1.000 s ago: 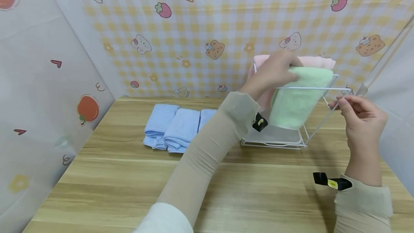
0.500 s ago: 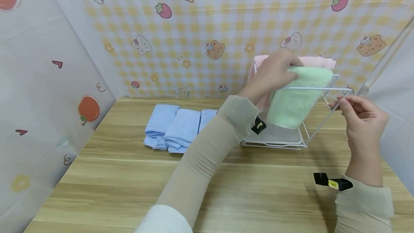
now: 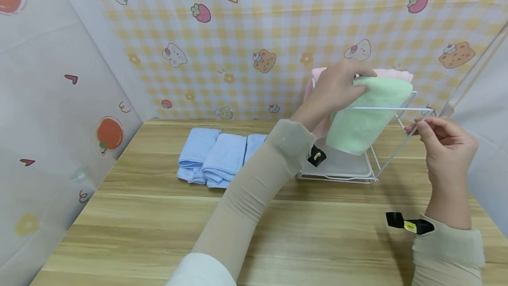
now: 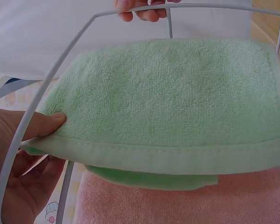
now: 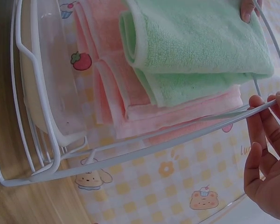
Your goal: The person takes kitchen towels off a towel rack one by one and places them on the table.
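My left hand (image 3: 337,84) pinches the top edge of a folded green towel (image 3: 363,116), which hangs inside a white wire rack (image 3: 393,109). The left wrist view shows the thumb lying over the edge of the green towel (image 4: 168,98) and fingers beneath it. Behind it, folded pink towels (image 5: 123,105) drape in the rack, seen also below the green one in the left wrist view. At the rack's right side, my right hand (image 3: 448,144) pinches the slanted wire bar between thumb and fingers.
Several folded blue towels (image 3: 224,153) lie on the wooden table (image 3: 158,233) left of the rack, partly hidden by my left arm. A pale tray (image 3: 343,167) sits in the rack's base. A checked cloth (image 3: 226,34) hangs at the back.
The green towel has risen slightly inside the rack, its lower edge now higher and a little further left. My right hand keeps its hold on the wire bar.
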